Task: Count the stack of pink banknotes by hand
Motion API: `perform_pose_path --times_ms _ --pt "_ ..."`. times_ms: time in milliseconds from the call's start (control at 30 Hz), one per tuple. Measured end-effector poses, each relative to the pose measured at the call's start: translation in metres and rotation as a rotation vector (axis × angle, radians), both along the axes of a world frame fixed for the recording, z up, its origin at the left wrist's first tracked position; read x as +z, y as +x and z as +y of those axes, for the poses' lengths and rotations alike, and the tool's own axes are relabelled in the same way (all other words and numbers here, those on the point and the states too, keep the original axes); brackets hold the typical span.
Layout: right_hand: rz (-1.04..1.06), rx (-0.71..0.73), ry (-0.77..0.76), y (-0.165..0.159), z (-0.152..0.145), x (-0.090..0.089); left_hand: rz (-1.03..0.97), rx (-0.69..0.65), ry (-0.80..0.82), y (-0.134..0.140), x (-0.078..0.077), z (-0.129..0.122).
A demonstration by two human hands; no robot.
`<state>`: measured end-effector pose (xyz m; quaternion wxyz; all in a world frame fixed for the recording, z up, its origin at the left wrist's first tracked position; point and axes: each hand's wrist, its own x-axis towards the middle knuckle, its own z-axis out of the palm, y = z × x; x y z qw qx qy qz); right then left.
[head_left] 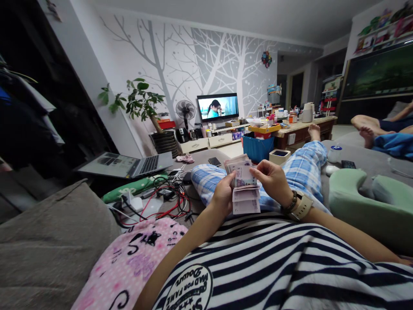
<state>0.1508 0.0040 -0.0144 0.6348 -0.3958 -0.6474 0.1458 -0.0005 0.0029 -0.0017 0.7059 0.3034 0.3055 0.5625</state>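
Note:
A fanned bundle of banknotes (245,193) is held above my lap, pale purple and pink, with several notes overlapping. My left hand (223,189) grips the bundle along its left side, thumb on top. My right hand (272,177) pinches the upper right edge of a top note between thumb and finger. The right wrist carries a dark bracelet and a pale-strapped watch (301,206). The notes' lower ends hang down over the blue checked trousers (206,178) and near the striped shirt.
An open laptop (129,165) stands at left beside tangled cables (171,202) and a pink blanket (145,254). A phone (214,161) lies ahead. A green cushion (348,202) sits at right. Further off are a cluttered table (300,125), a television (217,106) and another person's legs (371,127).

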Motion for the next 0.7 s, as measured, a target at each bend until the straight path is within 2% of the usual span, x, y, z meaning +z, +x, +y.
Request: perform_pose_path --times_ms 167,400,700 --pt "0.001 0.043 0.048 0.001 -0.003 -0.003 -0.007 0.019 0.034 0.0 -0.005 0.007" --pt "-0.057 0.107 0.07 0.002 -0.009 -0.004 0.004 -0.026 0.042 0.002 0.008 -0.005" --pt "-0.105 0.15 0.055 0.004 -0.012 -0.004 -0.008 -0.093 0.06 0.0 0.007 -0.005"
